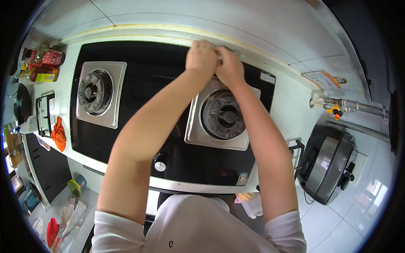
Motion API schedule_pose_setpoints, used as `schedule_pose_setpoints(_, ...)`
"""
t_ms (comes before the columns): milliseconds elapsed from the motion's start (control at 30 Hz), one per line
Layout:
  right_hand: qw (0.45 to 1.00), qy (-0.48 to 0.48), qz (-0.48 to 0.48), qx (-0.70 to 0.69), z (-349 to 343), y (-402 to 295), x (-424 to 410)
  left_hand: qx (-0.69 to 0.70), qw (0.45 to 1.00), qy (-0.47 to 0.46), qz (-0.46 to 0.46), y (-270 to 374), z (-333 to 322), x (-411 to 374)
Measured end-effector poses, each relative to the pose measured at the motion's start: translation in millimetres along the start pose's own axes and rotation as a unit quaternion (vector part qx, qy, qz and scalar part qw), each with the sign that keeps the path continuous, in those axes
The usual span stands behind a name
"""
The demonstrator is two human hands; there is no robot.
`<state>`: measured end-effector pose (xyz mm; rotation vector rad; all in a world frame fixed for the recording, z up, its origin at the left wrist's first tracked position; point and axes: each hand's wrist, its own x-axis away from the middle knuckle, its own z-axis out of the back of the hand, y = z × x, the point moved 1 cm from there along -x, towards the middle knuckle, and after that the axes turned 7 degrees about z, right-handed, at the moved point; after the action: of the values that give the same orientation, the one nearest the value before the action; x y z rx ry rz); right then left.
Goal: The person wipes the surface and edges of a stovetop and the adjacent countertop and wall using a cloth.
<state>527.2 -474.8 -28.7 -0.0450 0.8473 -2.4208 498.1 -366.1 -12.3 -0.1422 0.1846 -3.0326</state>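
Observation:
Both arms reach over a black glass gas cooktop [142, 95] to its back edge. My left hand [202, 58] is there with its fingers bent down toward the edge and mostly hidden. Right beside it, my right hand [230, 67] curls inward, thumb side toward the left hand. Something small and greyish shows in the gap between them, too covered to name. Just in front of the hands lies the right burner [226, 117] on its square steel drip tray [193, 134], without a pan support. The left burner [90, 91] also stands bare.
Sauce bottles [49, 58], a black pan support [47, 115] and an orange cloth [59, 134] lie left of the cooktop. On the right are another pan support [299, 155], a dark electric cooking appliance [329, 164] and a gas pipe with a valve [337, 110]. A tiled wall [202, 19] rises behind.

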Motion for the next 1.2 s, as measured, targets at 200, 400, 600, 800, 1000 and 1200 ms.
schedule_pose_setpoints(200,0.991,0.016,0.122,-0.049,-71.3,-61.7,-35.1,-0.080,0.993,-0.016,0.088,-94.0,-12.2,9.7)
schedule_pose_setpoints(400,0.991,-0.072,0.110,-0.019,-76.8,-71.1,-43.1,-0.008,0.988,0.007,0.151,-111.3,-29.5,17.1)
schedule_pose_setpoints(600,0.990,-0.044,0.127,0.034,-66.0,-42.7,-33.1,0.031,0.987,0.033,0.154,-83.0,-33.9,16.9)
schedule_pose_setpoints(800,0.991,-0.005,0.077,0.109,-35.0,-13.2,-4.3,0.083,0.992,0.068,0.070,-42.3,-26.6,20.8)
schedule_pose_setpoints(1000,0.994,0.005,0.020,0.104,-45.7,-32.0,-9.9,0.000,0.997,0.066,-0.031,-72.5,-27.4,17.1)
schedule_pose_setpoints(1200,0.985,0.048,0.075,0.149,-104.5,-93.9,-37.3,-0.003,0.997,0.076,-0.022,-156.9,-43.5,21.8)
